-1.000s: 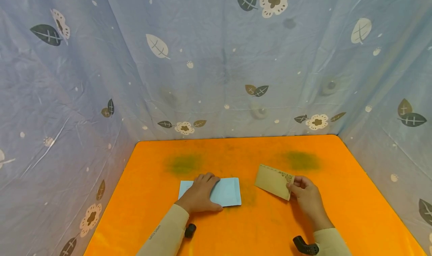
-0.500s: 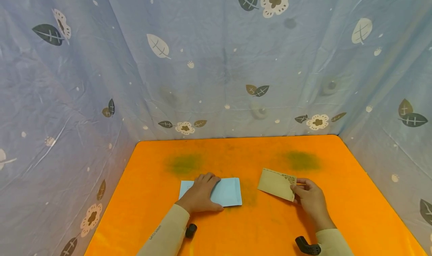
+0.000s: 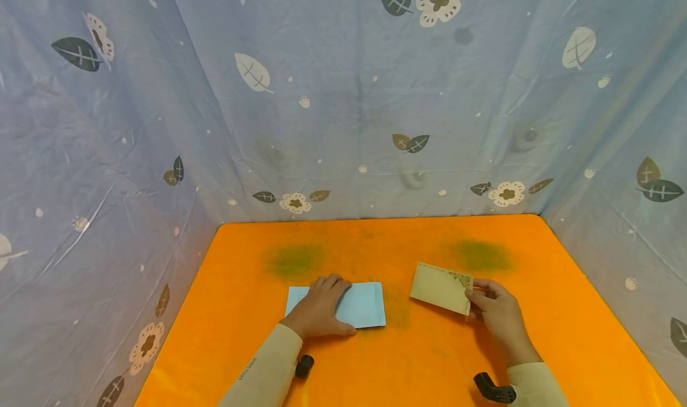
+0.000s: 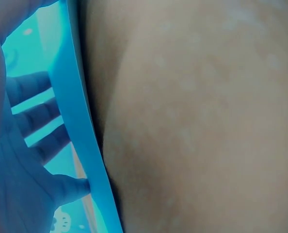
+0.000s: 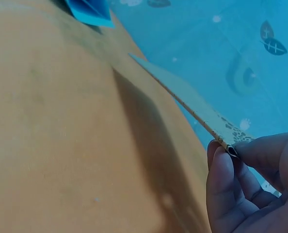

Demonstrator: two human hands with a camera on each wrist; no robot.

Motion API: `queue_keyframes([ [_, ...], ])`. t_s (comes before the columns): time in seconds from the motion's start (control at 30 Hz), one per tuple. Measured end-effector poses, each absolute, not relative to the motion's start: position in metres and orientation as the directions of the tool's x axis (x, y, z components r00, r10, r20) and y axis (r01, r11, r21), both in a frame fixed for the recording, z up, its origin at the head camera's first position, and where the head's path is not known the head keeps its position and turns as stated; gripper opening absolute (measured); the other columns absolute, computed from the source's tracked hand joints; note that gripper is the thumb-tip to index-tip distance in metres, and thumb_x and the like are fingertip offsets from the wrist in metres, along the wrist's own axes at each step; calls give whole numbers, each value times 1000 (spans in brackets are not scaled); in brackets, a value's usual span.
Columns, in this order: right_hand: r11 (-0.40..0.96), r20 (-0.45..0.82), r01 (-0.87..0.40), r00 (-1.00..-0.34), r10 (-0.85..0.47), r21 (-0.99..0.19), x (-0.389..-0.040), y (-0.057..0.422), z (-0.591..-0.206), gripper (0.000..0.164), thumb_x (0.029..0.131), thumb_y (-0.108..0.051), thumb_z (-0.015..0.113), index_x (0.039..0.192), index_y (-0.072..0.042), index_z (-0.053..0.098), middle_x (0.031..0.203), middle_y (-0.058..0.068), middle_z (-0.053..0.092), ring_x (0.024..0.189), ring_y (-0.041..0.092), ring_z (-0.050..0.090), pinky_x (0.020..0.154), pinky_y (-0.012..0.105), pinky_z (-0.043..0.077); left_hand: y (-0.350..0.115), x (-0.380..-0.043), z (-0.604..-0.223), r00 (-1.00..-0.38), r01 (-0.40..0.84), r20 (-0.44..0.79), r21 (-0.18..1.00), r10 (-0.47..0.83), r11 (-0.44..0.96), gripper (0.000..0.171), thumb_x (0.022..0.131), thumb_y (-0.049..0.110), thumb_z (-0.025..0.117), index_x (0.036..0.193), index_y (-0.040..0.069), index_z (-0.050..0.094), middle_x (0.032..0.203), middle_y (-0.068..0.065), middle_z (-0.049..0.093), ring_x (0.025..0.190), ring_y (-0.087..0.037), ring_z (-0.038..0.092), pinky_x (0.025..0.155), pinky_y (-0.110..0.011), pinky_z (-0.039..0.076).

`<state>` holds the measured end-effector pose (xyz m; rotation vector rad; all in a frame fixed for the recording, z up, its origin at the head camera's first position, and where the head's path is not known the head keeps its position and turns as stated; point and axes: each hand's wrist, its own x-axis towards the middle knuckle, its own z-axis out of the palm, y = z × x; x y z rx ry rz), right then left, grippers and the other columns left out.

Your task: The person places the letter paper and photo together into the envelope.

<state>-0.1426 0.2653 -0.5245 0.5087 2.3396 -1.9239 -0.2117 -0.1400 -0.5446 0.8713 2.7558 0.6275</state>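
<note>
Patterned curtains back the orange tabletop, where a blue envelope lies beneath the left hand, grip spread wide across it. The right hand, grip closed, pinches a raised tan card by its right end. The step seems to be steadying one while handling the other; the next move calls for a light pinch. The envelope's middle is hidden, both sleeves cut off.
</note>
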Motion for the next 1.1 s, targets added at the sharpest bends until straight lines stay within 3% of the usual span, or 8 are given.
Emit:
queue_keyframes([
  [0.63,87,-272,284,-953,134,-955,-149,236,-535,44,111,-15,67,147,7,53,117,12,67,92,23,69,74,35,62,-141,-213,-546,-811,511,-43,437,584,740,98,82,65,90,159,16,53,153,-3,49,138,-31,46,108,-52,48],
  [1.1,62,-281,290,-953,115,-955,-149,218,-540,42,111,-15,68,144,6,55,119,15,64,94,25,66,72,36,62,-140,-213,-548,-816,506,-44,429,577,748,99,81,66,90,159,18,53,153,-2,49,138,-30,45,108,-51,49],
])
